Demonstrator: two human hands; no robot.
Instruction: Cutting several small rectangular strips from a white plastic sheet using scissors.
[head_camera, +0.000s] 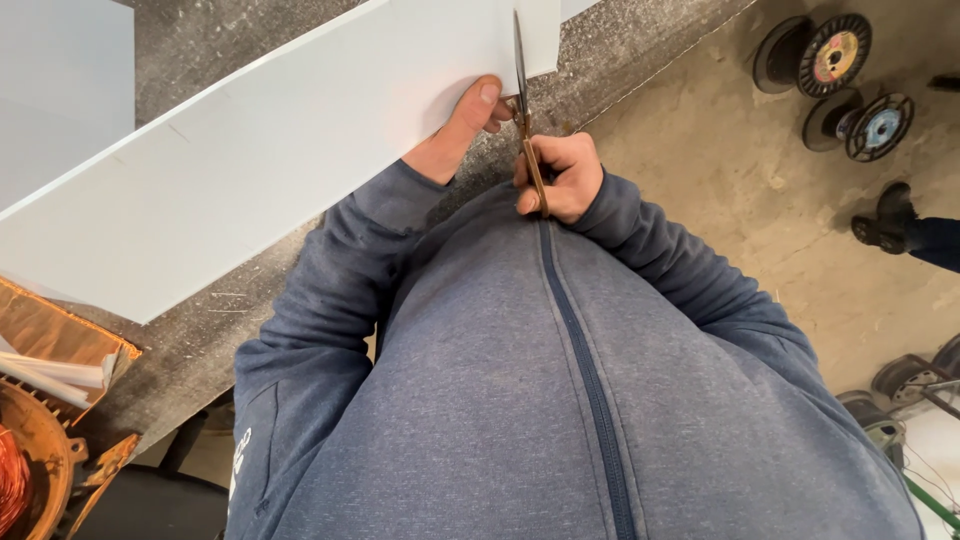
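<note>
Single head-worn camera, aimed steeply down the wearer's torso (560, 400), close range. Hands (555, 175) appear near 12 o'clock, bench (200, 330) from 9 to 12 o'clock, floor (760, 200) from 1 to 4 o'clock. No second view overlaps.

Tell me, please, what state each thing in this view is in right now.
White sheet: flat on the bench, partly cut at its near edge.
Scissors: blades in the sheet, handles gripped.
Right hand: closed around the scissor handles.
Left hand: thumb pressing on the sheet beside the cut.
Jacket zip: closed.
Wire spools: lying on the floor, untouched.
</note>
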